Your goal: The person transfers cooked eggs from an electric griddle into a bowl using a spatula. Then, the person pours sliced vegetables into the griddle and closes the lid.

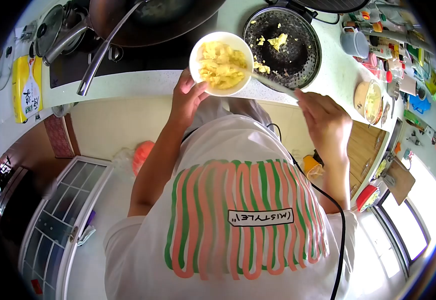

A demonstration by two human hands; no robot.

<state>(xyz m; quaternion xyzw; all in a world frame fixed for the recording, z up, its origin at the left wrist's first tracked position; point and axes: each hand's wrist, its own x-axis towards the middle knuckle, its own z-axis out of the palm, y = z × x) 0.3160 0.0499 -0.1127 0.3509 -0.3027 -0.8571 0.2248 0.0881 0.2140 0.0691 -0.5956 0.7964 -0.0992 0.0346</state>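
My left hand (190, 97) grips the side of a white bowl (223, 93), which holds yellow scrambled egg (219, 67). Closed around a pale, slender utensil (274, 84) is my right hand (325, 120). The utensil's far end reaches over the bowl into the egg; it is blurred, and I cannot tell whether it is chopsticks or a spatula. Right beside the bowl lies an open round electric griddle (298, 65) with a dark textured plate. Several egg scraps (278, 41) remain scattered on that plate.
A large wok (153, 37) with a metal ladle (98, 60) sits on the black cooktop at the upper left. A yellow packet (26, 90) lies farther left. Jars, bottles and a round container (368, 102) crowd the right counter. The counter edge runs before my body.
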